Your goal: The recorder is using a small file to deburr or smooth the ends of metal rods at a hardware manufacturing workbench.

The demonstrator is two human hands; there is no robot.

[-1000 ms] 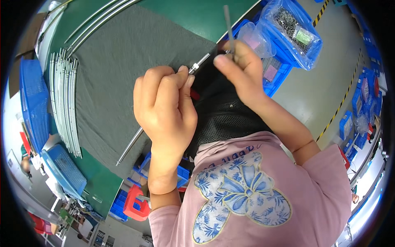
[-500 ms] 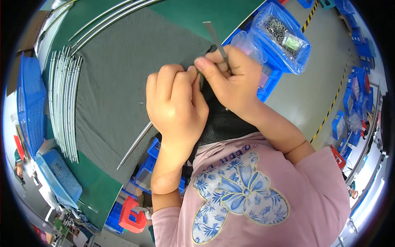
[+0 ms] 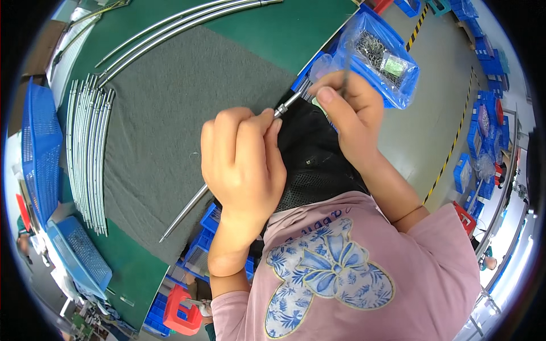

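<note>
As the right grip (image 3: 354, 116) draws off the left grip (image 3: 242, 156): the far end of the rod (image 3: 185, 213), covered by both half a second ago, is in plain sight again.
Left grip: thumb and curled fingers pinch the rod just below its collar (image 3: 280, 109); from where I stand, this grip alone seems to bear it.
Rod: slanting through the left grip, one end rising toward the right grip, the other running down and left over the cloth (image 3: 159, 102).
Collar: just beyond the left fingertips, on the side facing the right grip.
Right grip: thumb and fingers bent around a thin grey strip (image 3: 347, 62), blurred, pointing up; the rod's end is just beside the fingers, and I can't tell whether they touch.
What that means: to my eye, the collar is uncovered and the strip clear of it, so this end is open to view and reach.
Desk (image 3: 267, 28): beyond the left grip, with long rods (image 3: 187, 16) at the back and a bundle (image 3: 88, 156) well off to its left.
Bin (image 3: 410, 91): just past the right grip, holding small metal parts (image 3: 371, 50).
</note>
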